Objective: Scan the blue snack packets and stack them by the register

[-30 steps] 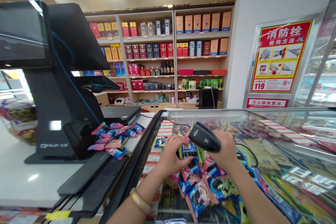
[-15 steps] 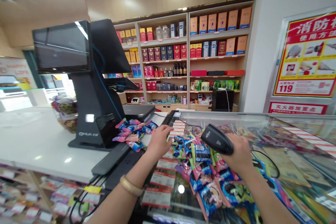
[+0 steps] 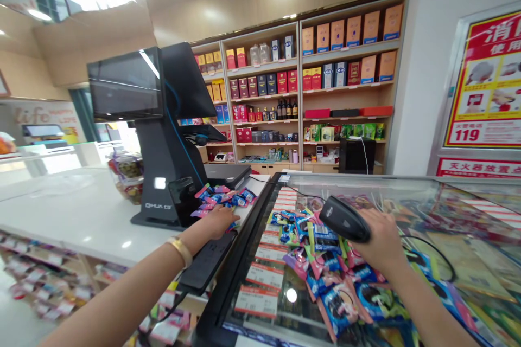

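Observation:
My left hand (image 3: 217, 222) lies palm down with its fingers stretched out, touching the near edge of a heap of small blue and pink snack packets (image 3: 223, 199) on the white counter. A gold bangle (image 3: 181, 251) circles that wrist. My right hand (image 3: 380, 241) grips a black handheld barcode scanner (image 3: 344, 219) above the glass display case. Below it, a spread of similar foil packets (image 3: 325, 274) lies on the glass. The scanner's nose points left, away from my palm.
A black POS terminal (image 3: 163, 135) stands behind the heap, beside a dark laptop (image 3: 226, 175). A black keypad strip (image 3: 207, 260) runs along the counter edge. A sweets jar (image 3: 127, 176) sits further left. Shelves of boxed liquor (image 3: 301, 92) line the back wall.
My left hand has moved left, from the packets on the glass to the heap on the white counter. The scanner stays in my right hand. The view has turned slightly left.

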A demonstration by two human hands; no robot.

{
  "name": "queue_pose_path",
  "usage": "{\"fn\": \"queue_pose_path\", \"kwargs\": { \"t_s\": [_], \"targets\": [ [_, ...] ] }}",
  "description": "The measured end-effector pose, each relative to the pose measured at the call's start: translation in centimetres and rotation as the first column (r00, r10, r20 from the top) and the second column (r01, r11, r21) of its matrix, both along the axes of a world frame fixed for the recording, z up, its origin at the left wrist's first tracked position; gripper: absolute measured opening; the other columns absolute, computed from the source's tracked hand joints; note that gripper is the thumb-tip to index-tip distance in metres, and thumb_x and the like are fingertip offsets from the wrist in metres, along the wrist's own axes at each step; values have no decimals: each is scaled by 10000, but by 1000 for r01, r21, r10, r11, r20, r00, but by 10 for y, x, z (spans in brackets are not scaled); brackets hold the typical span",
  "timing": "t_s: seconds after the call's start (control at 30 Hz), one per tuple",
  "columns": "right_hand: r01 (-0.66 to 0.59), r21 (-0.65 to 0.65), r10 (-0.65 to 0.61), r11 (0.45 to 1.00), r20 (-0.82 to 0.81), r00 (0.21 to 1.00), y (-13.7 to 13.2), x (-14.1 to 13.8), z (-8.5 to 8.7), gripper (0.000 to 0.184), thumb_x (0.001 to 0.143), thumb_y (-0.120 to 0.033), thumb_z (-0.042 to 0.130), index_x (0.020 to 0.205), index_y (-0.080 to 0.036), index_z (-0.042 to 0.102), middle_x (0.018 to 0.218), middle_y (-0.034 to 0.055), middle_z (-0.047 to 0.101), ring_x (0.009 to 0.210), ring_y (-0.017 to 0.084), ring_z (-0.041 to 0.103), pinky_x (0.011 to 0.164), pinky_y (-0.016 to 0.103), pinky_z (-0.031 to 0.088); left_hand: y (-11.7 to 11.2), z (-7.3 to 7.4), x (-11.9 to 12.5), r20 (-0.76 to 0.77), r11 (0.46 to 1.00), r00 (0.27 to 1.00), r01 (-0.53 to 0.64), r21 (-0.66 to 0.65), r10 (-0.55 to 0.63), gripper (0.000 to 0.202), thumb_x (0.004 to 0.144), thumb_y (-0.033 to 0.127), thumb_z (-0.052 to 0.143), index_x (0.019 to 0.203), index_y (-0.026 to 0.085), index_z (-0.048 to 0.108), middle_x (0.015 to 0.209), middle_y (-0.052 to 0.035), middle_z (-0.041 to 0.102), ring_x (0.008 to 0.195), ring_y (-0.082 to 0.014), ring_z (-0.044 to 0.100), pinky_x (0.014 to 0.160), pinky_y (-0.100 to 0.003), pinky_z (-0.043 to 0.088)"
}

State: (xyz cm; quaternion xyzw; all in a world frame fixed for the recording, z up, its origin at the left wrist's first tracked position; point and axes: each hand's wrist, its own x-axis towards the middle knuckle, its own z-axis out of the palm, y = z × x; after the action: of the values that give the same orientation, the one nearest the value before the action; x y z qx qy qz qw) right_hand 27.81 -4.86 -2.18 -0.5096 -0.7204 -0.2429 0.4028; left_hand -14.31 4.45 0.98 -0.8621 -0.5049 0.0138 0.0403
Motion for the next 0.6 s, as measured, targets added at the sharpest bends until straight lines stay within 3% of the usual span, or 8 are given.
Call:
{"fn": "queue_pose_path", "kwargs": {
  "t_s": [0.13, 0.3, 0.37, 0.47, 0.53, 0.6],
  "targets": [
    [-7, 14, 7, 1000, 13, 1000, 2, 3, -3, 138, 693, -276, 580, 800, -191, 600, 785, 56, 650, 783, 233, 565, 719, 333, 327, 5, 7, 5, 270, 999, 962, -40, -28, 46, 379, 536, 28, 682, 876, 197, 674, 873, -108, 705, 951, -319, 645, 961, -468, 370],
    [-5, 27, 5, 1000, 10, 1000, 0, 0, -2, 116, 701, -270, 575, 787, -195, 590, 765, 52, 645, 770, 225, 562, 716, 328, 322, 3, 22, 19, 571, 998, 820, -61, -1, 50, 417, 571, 145, 701, 977, 217, 634, 946, -71, 696, 930, -267, 646, 892, -382, 448],
    [-3, 12, 3, 1000, 3, 1000, -1, -2, -1, 113, 708, -266, 573, 794, -196, 594, 762, 48, 643, 771, 222, 562, 716, 327, 316, -3, 26, 37, 774, 998, 631, -41, -38, 56, 410, 588, 207, 718, 984, 203, 613, 959, -71, 689, 925, -248, 649, 871, -366, 474],
    [-29, 10, 29, 1000, -10, 1000, -2, -3, 1, 119, 709, -271, 582, 800, -195, 602, 763, 44, 643, 778, 218, 562, 732, 328, 313, -15, 25, 73, 958, 975, 218, 77, -208, 187, 340, 676, 308, 709, 975, 185, 603, 890, -44, 679, 833, -194, 662, 787, -327, 517],
    [-65, 9, 65, 998, -2, 998, -2, -3, 3, 138, 713, -291, 591, 810, -196, 611, 778, 42, 649, 778, 211, 559, 742, 327, 310, -22, 20, 96, 940, 923, -57, 219, -316, 335, 274, 757, 356, 660, 953, 172, 605, 824, -38, 674, 733, -166, 662, 718, -305, 533],
    [-103, -5, 103, 995, 20, 994, -2, -3, 4, 151, 713, -300, 593, 821, -197, 618, 783, 36, 649, 769, 200, 552, 742, 324, 302, -28, 14, 117, 852, 869, -260, 341, -360, 455, 236, 830, 367, 592, 930, 153, 609, 793, -52, 676, 683, -154, 657, 666, -284, 537]
  ]
}}
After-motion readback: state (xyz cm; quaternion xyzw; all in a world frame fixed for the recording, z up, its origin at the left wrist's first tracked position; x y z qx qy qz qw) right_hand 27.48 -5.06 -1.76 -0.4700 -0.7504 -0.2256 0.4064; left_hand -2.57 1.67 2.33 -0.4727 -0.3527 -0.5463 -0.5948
